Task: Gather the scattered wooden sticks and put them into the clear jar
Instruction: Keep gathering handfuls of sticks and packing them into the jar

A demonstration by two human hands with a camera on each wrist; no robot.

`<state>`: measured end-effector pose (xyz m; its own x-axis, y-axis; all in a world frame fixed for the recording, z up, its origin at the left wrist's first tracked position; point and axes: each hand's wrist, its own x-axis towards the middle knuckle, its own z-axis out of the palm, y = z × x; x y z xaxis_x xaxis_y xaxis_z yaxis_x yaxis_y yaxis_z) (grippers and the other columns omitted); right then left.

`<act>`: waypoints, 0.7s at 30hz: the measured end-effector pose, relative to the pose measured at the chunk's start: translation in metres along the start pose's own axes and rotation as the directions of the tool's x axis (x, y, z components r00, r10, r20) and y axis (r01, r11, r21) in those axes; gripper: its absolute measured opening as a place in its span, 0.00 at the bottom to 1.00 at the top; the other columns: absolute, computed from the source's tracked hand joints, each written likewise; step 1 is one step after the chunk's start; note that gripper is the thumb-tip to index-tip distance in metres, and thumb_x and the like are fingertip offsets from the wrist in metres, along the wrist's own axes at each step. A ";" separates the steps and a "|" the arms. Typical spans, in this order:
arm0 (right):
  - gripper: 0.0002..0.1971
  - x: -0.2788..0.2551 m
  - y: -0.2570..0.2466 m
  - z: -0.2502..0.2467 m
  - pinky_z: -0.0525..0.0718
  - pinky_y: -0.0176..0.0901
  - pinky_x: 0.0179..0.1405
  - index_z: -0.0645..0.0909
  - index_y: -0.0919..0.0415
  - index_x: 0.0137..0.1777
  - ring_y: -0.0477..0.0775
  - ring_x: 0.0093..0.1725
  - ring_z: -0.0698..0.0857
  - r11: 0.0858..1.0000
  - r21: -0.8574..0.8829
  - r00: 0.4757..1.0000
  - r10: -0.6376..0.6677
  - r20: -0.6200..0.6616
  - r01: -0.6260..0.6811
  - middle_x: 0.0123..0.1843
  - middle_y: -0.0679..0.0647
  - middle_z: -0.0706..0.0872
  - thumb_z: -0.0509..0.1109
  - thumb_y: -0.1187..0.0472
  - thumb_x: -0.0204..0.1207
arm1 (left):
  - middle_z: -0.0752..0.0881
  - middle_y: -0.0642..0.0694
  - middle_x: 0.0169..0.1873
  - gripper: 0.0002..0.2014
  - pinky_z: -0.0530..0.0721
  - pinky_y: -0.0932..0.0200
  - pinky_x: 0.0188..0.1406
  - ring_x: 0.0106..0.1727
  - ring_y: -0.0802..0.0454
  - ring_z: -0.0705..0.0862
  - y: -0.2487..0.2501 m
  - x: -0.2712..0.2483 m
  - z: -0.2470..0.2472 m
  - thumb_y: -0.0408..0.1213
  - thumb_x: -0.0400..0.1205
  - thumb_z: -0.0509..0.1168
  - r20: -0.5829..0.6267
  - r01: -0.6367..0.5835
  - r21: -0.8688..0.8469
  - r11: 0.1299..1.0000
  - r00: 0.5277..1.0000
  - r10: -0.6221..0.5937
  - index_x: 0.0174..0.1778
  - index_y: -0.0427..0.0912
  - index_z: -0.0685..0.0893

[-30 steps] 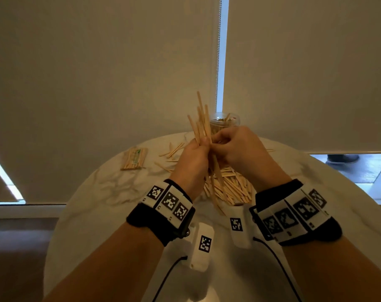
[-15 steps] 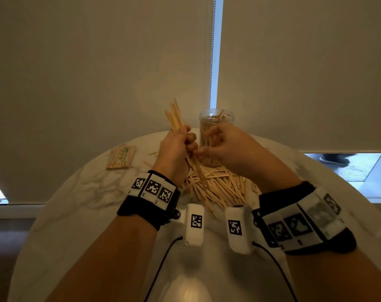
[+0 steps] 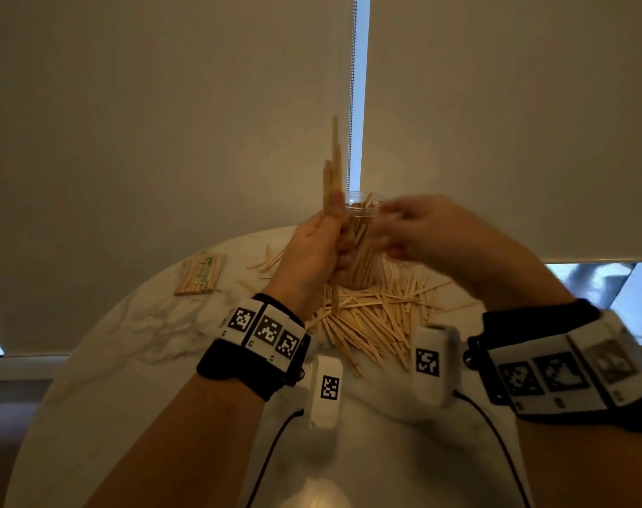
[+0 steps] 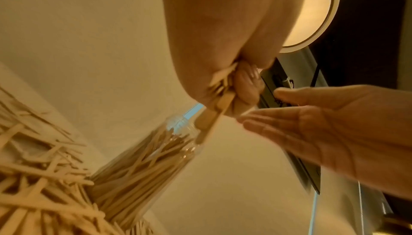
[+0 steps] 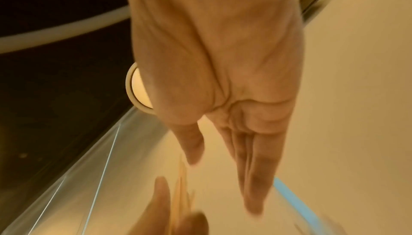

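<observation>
The round marbled bench (image 3: 103, 364) fills the lower half of the head view, pale, with grey veining. On it, just below centre, lies the big heap of loose wooden sticks (image 3: 370, 317), flat, thin and light tan, crossing one another at all angles; a few strays sit further up and to the left. The clear jar (image 3: 359, 251) stands upright at the far edge of that heap, centre frame, already packed with sticks standing on end, some tips poking over its rim.

The left hand (image 3: 312, 251) is just left of the jar, its grip closed tight round a bundle of sticks (image 3: 332, 177) held nearly upright; the bundle rises above the fist and one stick trails down out of it toward the heap. In the left wrist view the lower ends of the bundle hang right over the jar's mouth.

The right hand (image 3: 429, 229) is to the right of the jar, blurred, its grip wide, fingers straight and together, holding nothing, the palm turned toward the bundle and not quite touching it.

At the left of the bench, well apart from the heap, lies a small flat packet of sticks (image 3: 200, 275)
</observation>
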<state>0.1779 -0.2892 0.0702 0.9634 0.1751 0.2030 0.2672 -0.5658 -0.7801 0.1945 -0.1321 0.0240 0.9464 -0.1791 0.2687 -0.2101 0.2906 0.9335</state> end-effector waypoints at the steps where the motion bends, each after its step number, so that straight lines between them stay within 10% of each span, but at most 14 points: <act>1: 0.21 -0.002 -0.004 -0.010 0.84 0.59 0.66 0.78 0.53 0.72 0.52 0.59 0.88 0.993 0.109 0.990 -0.027 -0.141 0.043 0.60 0.53 0.88 0.68 0.46 0.82 | 0.65 0.53 0.25 0.22 0.61 0.64 0.17 0.22 0.57 0.60 -0.003 -0.003 0.002 0.62 0.83 0.58 0.050 0.015 0.064 0.998 0.999 -0.018 0.32 0.50 0.73; 6: 0.27 -0.014 -0.028 -0.020 0.67 0.40 0.77 0.63 0.47 0.85 0.41 0.80 0.68 0.947 -0.045 0.847 -0.305 -0.435 0.318 0.83 0.45 0.69 0.53 0.41 0.88 | 0.71 0.55 0.24 0.15 0.68 0.63 0.21 0.22 0.56 0.65 -0.012 -0.012 0.014 0.51 0.86 0.64 0.269 -0.021 0.410 0.912 0.958 -0.099 0.39 0.46 0.75; 10: 0.29 -0.010 -0.029 0.001 0.83 0.52 0.60 0.87 0.57 0.60 0.52 0.55 0.88 0.950 -0.253 0.975 -0.207 -0.079 0.181 0.55 0.52 0.90 0.50 0.39 0.88 | 0.74 0.54 0.22 0.12 0.71 0.62 0.23 0.21 0.60 0.69 -0.008 -0.014 0.021 0.44 0.88 0.61 0.281 -0.131 0.497 0.858 0.960 -0.017 0.38 0.53 0.79; 14: 0.30 -0.006 -0.026 0.004 0.80 0.46 0.58 0.81 0.54 0.67 0.48 0.59 0.84 0.965 -0.115 0.944 -0.254 -0.212 0.234 0.57 0.47 0.87 0.47 0.35 0.86 | 0.72 0.55 0.20 0.18 0.67 0.63 0.20 0.19 0.60 0.65 -0.006 -0.012 0.019 0.43 0.89 0.60 0.282 -0.188 0.438 0.879 0.957 0.064 0.31 0.60 0.80; 17: 0.32 -0.003 -0.021 0.013 0.75 0.50 0.67 0.76 0.47 0.75 0.47 0.68 0.80 0.978 -0.051 0.978 -0.203 -0.052 0.200 0.68 0.45 0.83 0.46 0.31 0.84 | 0.76 0.54 0.22 0.11 0.69 0.61 0.21 0.20 0.59 0.68 -0.005 -0.010 0.020 0.38 0.89 0.60 0.264 -0.214 0.442 0.871 0.959 0.102 0.40 0.50 0.78; 21: 0.31 -0.002 -0.024 0.011 0.78 0.55 0.70 0.73 0.44 0.75 0.44 0.64 0.83 0.932 0.274 0.966 -0.194 -0.172 0.236 0.68 0.42 0.83 0.50 0.28 0.81 | 0.82 0.51 0.31 0.10 0.81 0.50 0.29 0.29 0.50 0.81 0.002 -0.009 0.017 0.50 0.89 0.57 0.107 -0.264 0.381 0.886 0.965 0.241 0.54 0.49 0.78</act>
<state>0.1693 -0.2673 0.0820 0.8823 0.1406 0.4492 0.4707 -0.2649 -0.8416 0.1818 -0.1460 0.0278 0.8360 -0.2032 0.5098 -0.5294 -0.0537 0.8467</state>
